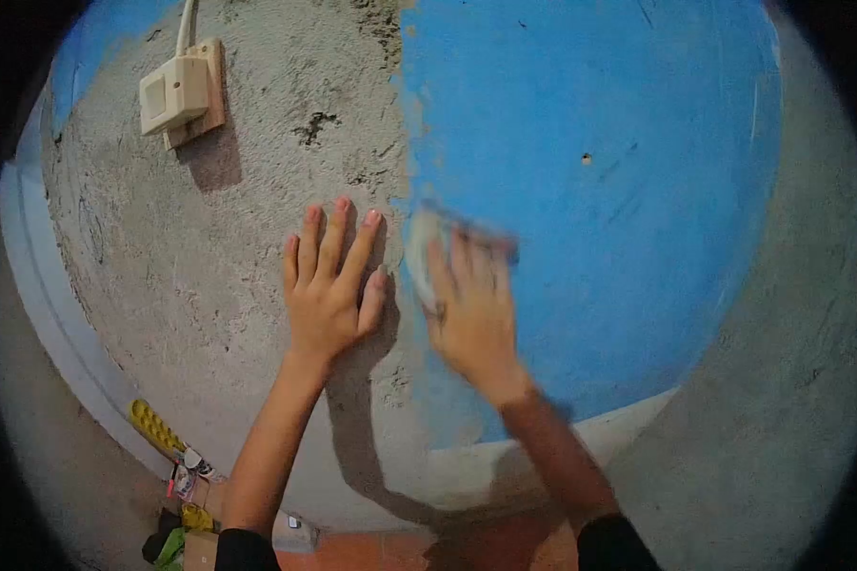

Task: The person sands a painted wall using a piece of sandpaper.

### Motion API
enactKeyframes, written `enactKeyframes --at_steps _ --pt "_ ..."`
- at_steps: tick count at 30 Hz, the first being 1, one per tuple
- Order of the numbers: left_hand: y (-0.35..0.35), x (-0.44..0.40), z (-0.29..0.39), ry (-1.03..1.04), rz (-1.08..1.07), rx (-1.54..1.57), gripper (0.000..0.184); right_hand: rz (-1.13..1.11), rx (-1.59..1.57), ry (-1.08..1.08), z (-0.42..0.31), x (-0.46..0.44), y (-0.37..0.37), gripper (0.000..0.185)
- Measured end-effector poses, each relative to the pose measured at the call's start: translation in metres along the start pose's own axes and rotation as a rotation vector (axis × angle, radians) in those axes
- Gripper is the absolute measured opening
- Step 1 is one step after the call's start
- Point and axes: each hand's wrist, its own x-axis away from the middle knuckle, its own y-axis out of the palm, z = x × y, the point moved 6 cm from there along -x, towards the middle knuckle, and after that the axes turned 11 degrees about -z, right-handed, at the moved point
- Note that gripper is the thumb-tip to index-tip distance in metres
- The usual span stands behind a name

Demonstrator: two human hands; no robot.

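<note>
Head view: wall (209, 314), grey cement around the switch box (173, 95), blue paint (619, 285) well to the right of it. Orange floor (386, 550) far below the box. Both hands are lower and to the right of the box, dark sleeves at the wrist end of each forearm. Left hand (328, 309): on the grey cement, fingers spread, thumb out to the side. Right hand (476, 319): farther right of the box, over the blue edge, fingers extended over a pale pad (422, 259). Blurred; can't tell if it pinches the pad or just presses it. Pad sits under the right fingers and sticks out on their left, so between the two hands, apart from the left. Yellow item (152, 425) near small clutter, far below the box. Small hole (586, 159) in the paint, well right of the box and slightly lower.
</note>
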Motion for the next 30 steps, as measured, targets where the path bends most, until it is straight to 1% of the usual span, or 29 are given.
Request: enactKeyframes --at_steps 2,4,5,6,8,11,12,13,14,17,18,19,20,23,24,26,27,28,30 --pt "-0.003 -0.001 -0.009 0.008 0.004 -0.001 0.052 0.249 -0.077 0.021 0.012 -0.071 -0.051 0.065" --pt "-0.006 0.004 -0.020 0.012 -0.012 -0.025 0.052 0.234 -0.089 0.059 0.005 -0.069 -0.046 0.065" --pt "-0.007 0.010 -0.025 0.009 -0.019 -0.021 0.051 0.218 -0.096 0.080 -0.001 -0.061 -0.040 0.065" --pt "-0.007 0.012 -0.030 0.007 -0.014 -0.020 0.051 0.096 -0.044 0.108 -0.014 -0.026 -0.007 0.067" --pt "-0.009 0.016 -0.040 0.003 -0.003 -0.014 0.051 -0.172 -0.162 0.134 -0.049 0.049 0.052 0.068" --pt "-0.013 0.027 -0.055 0.000 -0.006 -0.008 0.051 -0.153 -0.101 0.189 -0.052 0.036 0.054 0.067" --pt "-0.011 0.031 -0.058 -0.002 -0.007 -0.004 0.051 -0.038 -0.015 0.145 -0.044 -0.003 0.025 0.067" --pt "-0.009 0.034 -0.062 -0.002 -0.009 -0.002 0.052 0.097 -0.045 0.096 -0.038 -0.051 -0.008 0.067" --pt "-0.009 0.035 -0.064 -0.010 -0.017 0.009 0.052 0.237 -0.074 0.044 -0.037 -0.081 -0.030 0.067" --pt "-0.011 0.041 -0.073 -0.030 -0.049 0.032 0.053 0.163 -0.014 0.085 -0.061 -0.068 -0.012 0.071" --pt "-0.011 0.042 -0.076 -0.035 -0.046 0.029 0.053 -0.025 -0.080 0.060 -0.078 -0.027 0.021 0.076" --pt "-0.013 0.044 -0.077 -0.039 -0.044 0.028 0.053 -0.136 -0.152 0.062 -0.096 0.019 0.054 0.073" --pt "-0.015 0.048 -0.077 -0.051 -0.059 0.034 0.053 -0.245 -0.222 0.055 -0.106 0.043 0.076 0.070" --pt "-0.024 0.056 -0.081 -0.074 -0.106 0.032 0.054 -0.160 -0.187 0.041 -0.096 -0.009 0.034 0.069" --pt "-0.023 0.057 -0.082 -0.073 -0.107 0.033 0.054 0.089 -0.043 0.024 -0.087 -0.043 0.005 0.081" --pt "-0.022 0.054 -0.080 -0.085 -0.112 0.044 0.054 0.196 -0.055 0.032 -0.077 -0.082 -0.022 0.079" --pt "-0.025 0.055 -0.079 -0.097 -0.125 0.049 0.054 0.240 -0.069 0.036 -0.078 -0.085 -0.028 0.077" --pt "-0.026 0.057 -0.077 -0.107 -0.137 0.054 0.054 0.119 -0.083 0.044 -0.086 -0.063 -0.007 0.075" --pt "-0.029 0.063 -0.077 -0.102 -0.145 0.072 0.054 -0.107 -0.105 0.062 -0.111 0.012 0.048 0.072"
